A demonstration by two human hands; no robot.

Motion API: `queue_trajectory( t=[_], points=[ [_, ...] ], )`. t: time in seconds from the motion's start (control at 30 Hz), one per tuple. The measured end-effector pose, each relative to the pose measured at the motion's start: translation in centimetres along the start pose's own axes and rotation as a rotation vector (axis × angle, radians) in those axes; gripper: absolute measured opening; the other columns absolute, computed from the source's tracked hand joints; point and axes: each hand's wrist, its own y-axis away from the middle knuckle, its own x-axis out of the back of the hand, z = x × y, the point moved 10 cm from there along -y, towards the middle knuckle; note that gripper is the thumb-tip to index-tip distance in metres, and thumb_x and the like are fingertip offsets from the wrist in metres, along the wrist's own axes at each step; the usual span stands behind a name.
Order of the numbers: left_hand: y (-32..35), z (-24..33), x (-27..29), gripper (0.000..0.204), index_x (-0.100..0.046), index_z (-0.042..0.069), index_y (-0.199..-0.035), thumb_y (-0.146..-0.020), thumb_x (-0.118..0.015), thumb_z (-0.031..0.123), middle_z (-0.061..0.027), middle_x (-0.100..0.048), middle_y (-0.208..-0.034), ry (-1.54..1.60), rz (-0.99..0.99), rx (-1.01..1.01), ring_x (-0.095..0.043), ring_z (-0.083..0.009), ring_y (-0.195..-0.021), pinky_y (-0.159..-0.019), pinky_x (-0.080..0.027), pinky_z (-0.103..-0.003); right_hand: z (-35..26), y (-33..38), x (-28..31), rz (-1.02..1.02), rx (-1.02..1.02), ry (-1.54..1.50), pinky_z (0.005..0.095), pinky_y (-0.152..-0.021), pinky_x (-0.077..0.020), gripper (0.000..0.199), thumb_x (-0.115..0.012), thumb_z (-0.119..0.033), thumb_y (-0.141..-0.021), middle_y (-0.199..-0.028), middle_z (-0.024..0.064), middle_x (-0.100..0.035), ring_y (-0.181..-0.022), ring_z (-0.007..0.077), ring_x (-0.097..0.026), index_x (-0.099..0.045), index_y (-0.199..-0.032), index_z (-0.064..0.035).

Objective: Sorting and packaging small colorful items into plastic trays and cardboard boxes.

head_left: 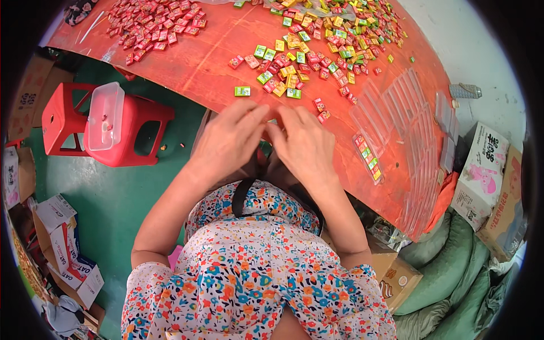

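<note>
Both hands [266, 139] meet at the red table [192, 68] edge, below scattered candies [306, 56].

- The table [215, 62] is orange-red.
- The small wrapped candies [317, 56] are red, yellow and green; a separate heap [158, 25] is mostly red.
- The stool [133, 133] is bright red, and its lidded box [105, 116] is clear.
- The floor [124, 198] is dark green.
- The dress [255, 272] is white with orange, blue and green flowers.
- The sacks [447, 272] are dull green.
</note>
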Motion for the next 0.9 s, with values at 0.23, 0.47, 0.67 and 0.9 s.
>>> queue_trajectory(
  t=[0.23, 0.47, 0.67, 0.9],
  points=[
    [0.0, 1.0, -2.3, 0.049, -0.058, 0.002, -0.122, -0.08, -0.076, 0.02, -0.0139, -0.057, -0.106, -0.103, -0.115, -0.058, -0.061, -0.0324, -0.096, -0.078, -0.053, -0.042, 7.2, 1.8, 4.2, 0.008, -0.073, -0.257, 0.0415, -0.08, -0.054, 0.029, -0.071, -0.015, -0.086, -0.109, 0.0147, -0.064, -0.094, 0.034, -0.065, -0.065, -0.112, -0.0023],
    [-1.1, 1.0, -4.4, 0.033, -0.059, 0.002, -0.1, -0.077, -0.076, 0.018, -0.0128, -0.052, -0.09, -0.078, -0.241, 0.003, -0.061, -0.0333, -0.086, -0.07, -0.051, -0.045, 5.1, 2.5, 2.4, -0.048, 0.205, -0.145, 0.0417, -0.089, -0.0526, 0.042, -0.072, -0.008, -0.08, -0.117, 0.0125, -0.061, -0.108, 0.0318, -0.06, -0.063, -0.121, -0.0048],
    [-1.2, 0.9, -4.2, 0.03, -0.06, 0.002, -0.098, -0.077, -0.076, 0.017, -0.0134, -0.052, -0.089, -0.083, -0.212, 0.056, -0.061, -0.0341, -0.085, -0.069, -0.051, -0.045, 5.7, 2.5, 1.6, -0.069, 0.129, -0.19, 0.0408, -0.089, -0.0514, 0.037, -0.07, -0.006, -0.085, -0.114, 0.0141, -0.061, -0.107, 0.0333, -0.06, -0.064, -0.121, -0.0037],
    [-1.3, 1.4, -4.2, 0.034, -0.061, 0.001, -0.102, -0.077, -0.076, 0.018, -0.0139, -0.053, -0.092, -0.079, -0.178, 0.018, -0.062, -0.0335, -0.088, -0.072, -0.052, -0.044, 5.5, 2.2, 2.0, -0.031, 0.094, -0.174, 0.0408, -0.081, -0.0535, 0.037, -0.073, -0.012, -0.082, -0.108, 0.0114, -0.059, -0.1, 0.0309, -0.062, -0.065, -0.117, -0.0056]
  ],
)
